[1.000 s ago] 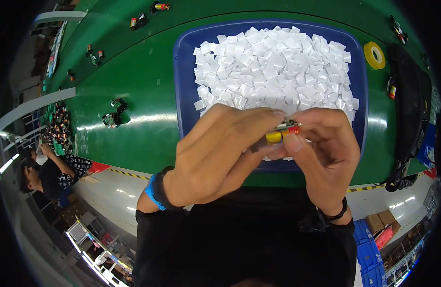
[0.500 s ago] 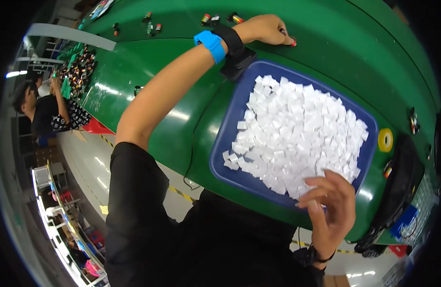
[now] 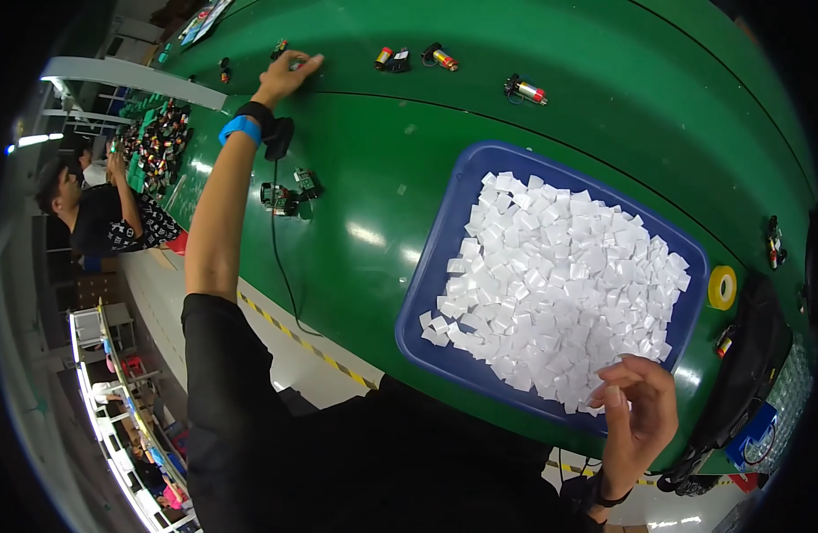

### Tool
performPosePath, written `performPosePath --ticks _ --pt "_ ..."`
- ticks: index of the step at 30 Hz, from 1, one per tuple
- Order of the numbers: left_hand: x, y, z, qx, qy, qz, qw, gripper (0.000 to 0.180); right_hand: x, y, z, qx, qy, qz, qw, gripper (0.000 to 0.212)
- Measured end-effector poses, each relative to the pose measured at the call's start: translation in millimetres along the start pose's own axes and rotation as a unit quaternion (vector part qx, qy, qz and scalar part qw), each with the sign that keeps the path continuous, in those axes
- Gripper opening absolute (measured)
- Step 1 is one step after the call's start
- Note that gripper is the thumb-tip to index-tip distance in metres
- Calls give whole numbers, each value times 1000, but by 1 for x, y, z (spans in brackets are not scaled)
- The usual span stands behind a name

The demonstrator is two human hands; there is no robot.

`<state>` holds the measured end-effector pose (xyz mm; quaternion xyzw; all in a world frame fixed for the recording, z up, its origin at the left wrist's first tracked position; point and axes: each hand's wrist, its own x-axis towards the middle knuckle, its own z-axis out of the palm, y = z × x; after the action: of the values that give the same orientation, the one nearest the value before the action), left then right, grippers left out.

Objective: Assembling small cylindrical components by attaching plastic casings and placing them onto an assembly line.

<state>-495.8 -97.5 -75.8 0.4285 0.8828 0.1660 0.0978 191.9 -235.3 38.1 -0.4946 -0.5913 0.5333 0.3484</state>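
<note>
My left hand (image 3: 289, 78) is stretched out to the far left of the green table, fingers apart around a small part with a reddish end, which they mostly hide. Close by it lies a small green circuit board piece (image 3: 279, 46). Low over the near right corner of a blue tray (image 3: 415, 306) hovers my right hand (image 3: 642, 410), its fingers loosely curled and the thumb apart from them. Many small white square pieces (image 3: 560, 275) fill the tray. Beyond it lies a small red-and-silver cylinder with a dark wired part (image 3: 526, 91).
More small cylinder parts (image 3: 442, 59) lie along the table's far side. Two circuit assemblies (image 3: 285, 197) sit near my left forearm, beside a black cable (image 3: 280, 266). Yellow tape (image 3: 722, 287) and a black bag (image 3: 738, 355) are at right. A person (image 3: 98, 204) works at far left.
My left hand has left the red-and-silver cylinder part lying beyond the tray and swung far left to another small part. My right hand stays by the tray's near right corner, more curled.
</note>
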Motion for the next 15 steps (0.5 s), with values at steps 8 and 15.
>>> performPosePath --ticks 8,15 --pt "-56 111 -14 -157 -171 66 970 41 -18 -9 20 -37 -43 -41 998 26" --pt "-106 121 -27 -23 -254 216 942 33 -35 -2 17 -36 -56 -50 997 24"
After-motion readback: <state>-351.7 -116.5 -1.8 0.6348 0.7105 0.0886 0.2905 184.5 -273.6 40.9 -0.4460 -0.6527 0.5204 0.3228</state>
